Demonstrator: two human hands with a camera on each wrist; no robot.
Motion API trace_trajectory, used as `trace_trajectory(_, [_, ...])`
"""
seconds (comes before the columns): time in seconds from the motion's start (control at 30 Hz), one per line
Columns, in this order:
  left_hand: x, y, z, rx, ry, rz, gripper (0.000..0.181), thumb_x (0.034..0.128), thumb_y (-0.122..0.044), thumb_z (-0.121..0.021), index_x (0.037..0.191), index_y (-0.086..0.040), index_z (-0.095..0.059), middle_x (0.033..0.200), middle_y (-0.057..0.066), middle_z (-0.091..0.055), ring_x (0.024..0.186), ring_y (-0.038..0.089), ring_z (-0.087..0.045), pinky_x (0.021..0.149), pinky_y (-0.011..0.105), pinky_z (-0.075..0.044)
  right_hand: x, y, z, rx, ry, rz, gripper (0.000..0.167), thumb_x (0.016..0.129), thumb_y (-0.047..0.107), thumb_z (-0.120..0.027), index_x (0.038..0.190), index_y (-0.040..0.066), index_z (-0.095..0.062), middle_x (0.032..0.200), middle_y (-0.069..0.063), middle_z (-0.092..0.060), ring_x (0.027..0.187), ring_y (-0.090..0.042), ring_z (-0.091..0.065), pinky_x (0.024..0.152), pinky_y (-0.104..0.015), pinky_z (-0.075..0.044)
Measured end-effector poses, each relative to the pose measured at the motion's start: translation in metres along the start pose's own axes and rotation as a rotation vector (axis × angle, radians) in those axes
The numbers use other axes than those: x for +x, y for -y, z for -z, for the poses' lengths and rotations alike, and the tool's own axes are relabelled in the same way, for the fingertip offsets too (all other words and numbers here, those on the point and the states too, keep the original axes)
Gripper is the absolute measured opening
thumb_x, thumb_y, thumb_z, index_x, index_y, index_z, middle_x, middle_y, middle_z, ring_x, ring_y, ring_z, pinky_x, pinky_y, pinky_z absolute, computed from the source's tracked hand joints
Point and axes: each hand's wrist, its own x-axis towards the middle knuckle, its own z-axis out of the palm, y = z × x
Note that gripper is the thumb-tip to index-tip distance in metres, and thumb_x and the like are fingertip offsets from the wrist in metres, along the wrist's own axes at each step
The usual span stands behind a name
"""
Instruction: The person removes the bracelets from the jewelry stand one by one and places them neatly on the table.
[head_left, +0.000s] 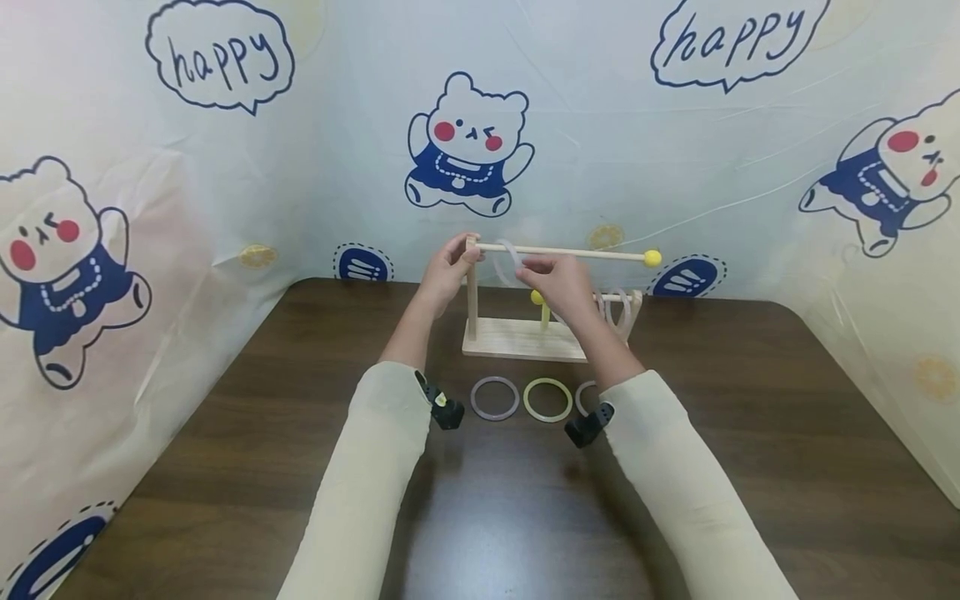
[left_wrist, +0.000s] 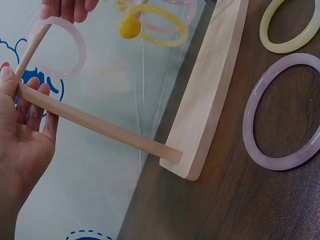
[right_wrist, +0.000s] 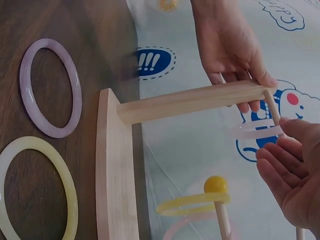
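Note:
A wooden bangle stand has a flat base (head_left: 510, 340), an upright post (head_left: 472, 300) at its left end and a long rod (head_left: 585, 252) tipped with a yellow ball (head_left: 652, 258). My left hand (head_left: 448, 271) grips the top of that post, thumb on the near side and fingers behind it. With thumb and fingertips, my right hand (head_left: 561, 285) pinches a pale pink bangle (left_wrist: 81, 50), which hangs round the rod close to the post. On a lower rod, a yellow bangle (right_wrist: 187, 205) and a pink bangle (left_wrist: 192, 15) hang behind a yellow ball (left_wrist: 129, 27).
On the dark wooden table (head_left: 300, 467), a purple bangle (head_left: 475, 400) and a yellow bangle (head_left: 527, 402) lie in front of the stand. Beside them, a third bangle (head_left: 578, 401) is partly hidden by the right wrist camera (head_left: 588, 425). A printed cloth (head_left: 360, 167) hangs behind.

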Motion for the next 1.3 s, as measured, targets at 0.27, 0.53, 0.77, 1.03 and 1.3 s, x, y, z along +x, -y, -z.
trace_trajectory(0.27, [-0.001, -0.002, -0.001, 0.009, -0.003, 0.010, 0.045, 0.0907, -0.040, -0.051, 0.131, -0.020, -0.050, 0.125, 0.003, -0.054, 0.115, 0.017, -0.050, 0.102, 0.040, -0.033, 0.001, 0.002, -0.007, 0.007, -0.051, 0.033, 0.025, 0.084, 0.024, -0.070, 0.102, 0.006, -0.072, 0.091, -0.010, -0.069, 0.067, -0.017, -0.062, 0.054, -0.025, -0.048])
trace_trajectory(0.53, [-0.001, -0.002, -0.001, 0.007, -0.005, 0.004, 0.045, 0.0912, -0.039, -0.051, 0.131, -0.018, -0.049, 0.126, 0.004, -0.054, 0.115, 0.018, -0.051, 0.102, 0.041, -0.033, 0.001, 0.006, -0.010, 0.019, -0.081, 0.039, 0.020, 0.084, 0.021, -0.069, 0.097, 0.006, -0.073, 0.084, -0.009, -0.070, 0.066, -0.016, -0.062, 0.050, -0.022, -0.045])
trace_trajectory(0.77, [-0.001, -0.001, 0.000, -0.001, -0.004, 0.013, 0.048, 0.0906, -0.040, -0.051, 0.133, -0.017, -0.048, 0.127, 0.003, -0.054, 0.115, 0.017, -0.050, 0.102, 0.041, -0.033, -0.002, 0.009, -0.010, 0.074, -0.106, 0.021, 0.019, 0.085, 0.021, -0.068, 0.096, 0.006, -0.073, 0.081, -0.008, -0.070, 0.067, -0.024, -0.063, 0.046, -0.022, -0.042])
trace_trajectory(1.03, [-0.001, -0.001, 0.001, -0.002, -0.003, 0.028, 0.048, 0.0898, -0.042, -0.051, 0.132, -0.019, -0.048, 0.125, 0.004, -0.055, 0.116, 0.017, -0.049, 0.103, 0.043, -0.031, -0.005, 0.009, -0.009, 0.083, -0.162, 0.038, 0.019, 0.086, 0.022, -0.068, 0.095, 0.006, -0.073, 0.080, -0.006, -0.070, 0.065, -0.015, -0.060, 0.049, -0.021, -0.044])
trace_trajectory(1.3, [-0.001, -0.002, 0.000, 0.019, 0.000, 0.022, 0.049, 0.0898, -0.042, -0.051, 0.132, -0.019, -0.048, 0.125, 0.003, -0.056, 0.116, 0.017, -0.049, 0.103, 0.044, -0.031, -0.008, 0.009, -0.005, 0.077, -0.281, 0.125, 0.017, 0.085, 0.020, -0.069, 0.092, 0.005, -0.074, 0.077, -0.007, -0.070, 0.066, -0.016, -0.061, 0.053, -0.022, -0.043])
